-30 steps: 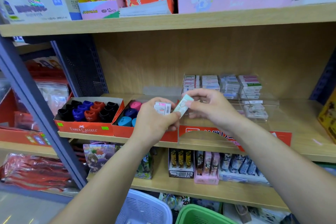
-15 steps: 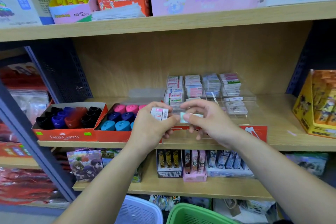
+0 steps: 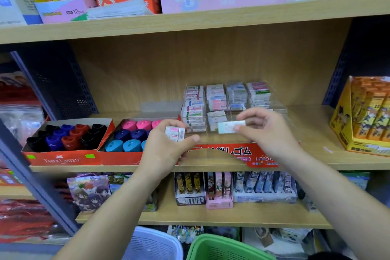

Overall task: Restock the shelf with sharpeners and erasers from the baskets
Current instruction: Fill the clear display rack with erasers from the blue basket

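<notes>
A pale green eraser (image 3: 231, 126) is pinched lengthwise by the right hand (image 3: 268, 135), just before the clear rack (image 3: 280, 110), apparently so it can be laid flat on a low stack. At its nine o'clock, spare erasers (image 3: 175, 133) are gripped in the left hand (image 3: 164, 152) as a reserve. Sharpener boxes (image 3: 69, 139) are set farther toward nine; baskets (image 3: 221, 247) are kept at six o'clock.

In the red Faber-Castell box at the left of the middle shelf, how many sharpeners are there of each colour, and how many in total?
In the Faber-Castell box:
Black sharpeners: 6
Blue sharpeners: 3
Red sharpeners: 3
Total: 12
</notes>
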